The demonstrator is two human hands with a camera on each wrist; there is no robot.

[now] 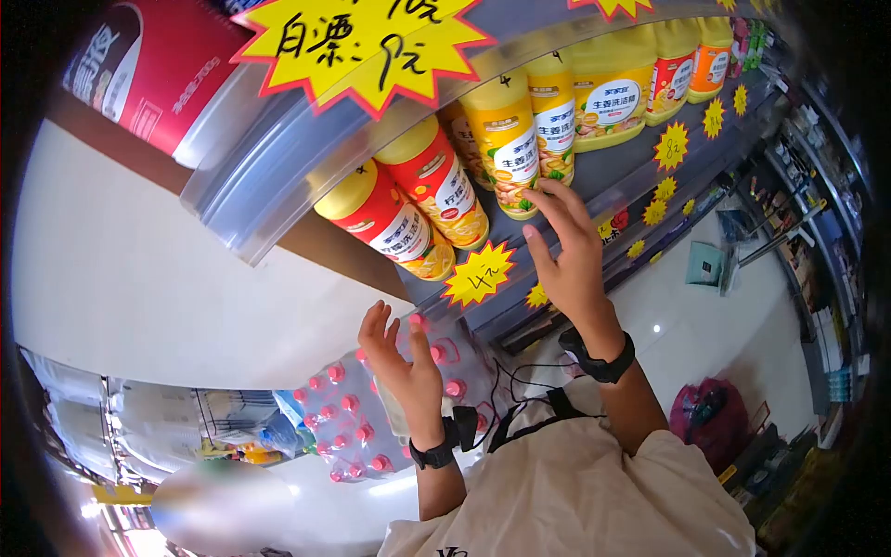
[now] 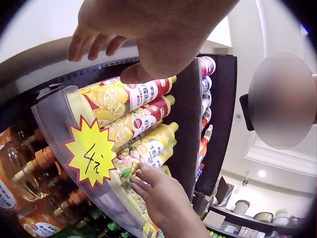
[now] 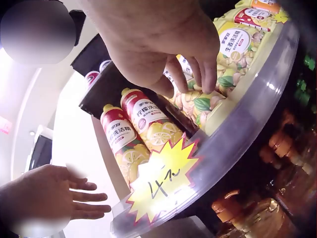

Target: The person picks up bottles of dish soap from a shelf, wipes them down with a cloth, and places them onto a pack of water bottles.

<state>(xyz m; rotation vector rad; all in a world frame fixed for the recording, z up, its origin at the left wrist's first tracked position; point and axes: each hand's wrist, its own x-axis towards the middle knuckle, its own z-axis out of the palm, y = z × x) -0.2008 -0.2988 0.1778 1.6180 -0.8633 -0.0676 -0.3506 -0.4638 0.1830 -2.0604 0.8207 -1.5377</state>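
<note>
Yellow ginger dish soap bottles [image 1: 502, 121] stand upright on the shelf. My right hand [image 1: 577, 274] reaches to the nearest one, its fingertips right at the bottle's lower front and its fingers loosely bent. To the left stand two lemon dish soap bottles, a front one [image 1: 394, 223] at the shelf's end and another [image 1: 444, 181] beside it, both red and yellow. Out past that end, my left hand [image 1: 408, 381] hangs in the air with fingers spread and nothing in it. The left wrist view has this hand [image 2: 148, 34] above the lemon bottles.
A clear plastic lip with a star-shaped price sign [image 1: 480, 275] runs along the shelf front. Larger yellow jugs [image 1: 613, 97] stand farther right. Below are orange-capped bottles [image 2: 44, 158] and packs of pink-capped bottles [image 1: 348, 404]. Another shelf with a large price sign [image 1: 362, 46] hangs overhead.
</note>
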